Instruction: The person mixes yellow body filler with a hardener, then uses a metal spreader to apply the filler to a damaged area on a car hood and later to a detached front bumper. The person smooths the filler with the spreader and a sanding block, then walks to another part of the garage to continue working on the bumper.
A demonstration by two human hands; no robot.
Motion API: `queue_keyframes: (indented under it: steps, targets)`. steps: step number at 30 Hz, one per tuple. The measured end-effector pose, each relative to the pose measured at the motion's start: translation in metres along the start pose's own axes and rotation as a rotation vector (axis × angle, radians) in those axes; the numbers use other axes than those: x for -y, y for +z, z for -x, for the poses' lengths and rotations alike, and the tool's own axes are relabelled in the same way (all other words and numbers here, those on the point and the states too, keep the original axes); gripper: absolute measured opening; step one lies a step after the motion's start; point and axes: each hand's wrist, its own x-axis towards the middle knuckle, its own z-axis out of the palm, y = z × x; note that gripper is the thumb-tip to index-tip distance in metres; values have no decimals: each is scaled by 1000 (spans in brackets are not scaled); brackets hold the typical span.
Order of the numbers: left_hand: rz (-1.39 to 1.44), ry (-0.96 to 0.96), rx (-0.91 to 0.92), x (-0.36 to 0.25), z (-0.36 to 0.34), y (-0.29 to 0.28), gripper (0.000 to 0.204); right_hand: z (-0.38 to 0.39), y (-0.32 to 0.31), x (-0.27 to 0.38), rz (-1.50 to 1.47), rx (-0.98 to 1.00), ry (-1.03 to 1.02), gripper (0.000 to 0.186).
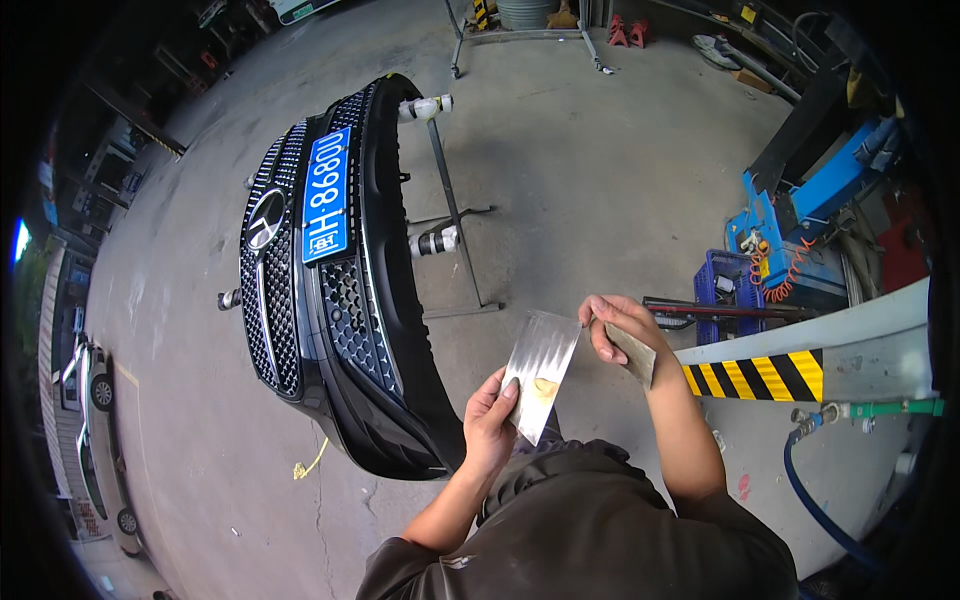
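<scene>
My left hand point(490, 412) grips a thin, shiny metal plate point(545, 350) by its lower left edge, thumb on top. A dab of yellowish paste point(545, 388) lies on the plate near that thumb, and pale streaks run across the upper part. At the plate's upper right corner is my right hand point(622, 325), its fingers curled and the tips close together; whether they touch the plate I cannot tell. Against its palm sits a flat grey-brown piece point(640, 360) that looks like folded sandpaper, partly hidden by the fingers.
A black car bumper with grille point(335, 290) and blue number plate point(326, 195) rests on a metal stand point(445, 180) to my left. Right are a striped barrier point(755, 377), a blue lift point(790, 235), a purple crate point(725, 285) and a blue hose point(800, 490). Cars point(100, 440) stand far left.
</scene>
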Motion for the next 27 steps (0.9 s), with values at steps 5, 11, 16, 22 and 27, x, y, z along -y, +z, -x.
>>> queue_keyframes:
  steps: [5, 11, 16, 22, 27]
  targets:
    - [-55, -155, 82, -30, -195, 35, 36, -115, -91, 70, 7, -167, 174, 30]
    - [-285, -402, 336, -77, -403, 104, 33, -200, -202, 167, 51, -341, 70, 25]
    - [-395, -314, 349, -71, -589, 93, 56, -313, -322, 204, -51, -369, 85, 29]
    - [-946, -253, -199, -39, -731, -19, 50, -498, -425, 312, 62, -179, 220, 27]
    - [-660, -513, -712, 15, -720, -125, 49, -674, -448, 416, 236, 56, 275, 26]
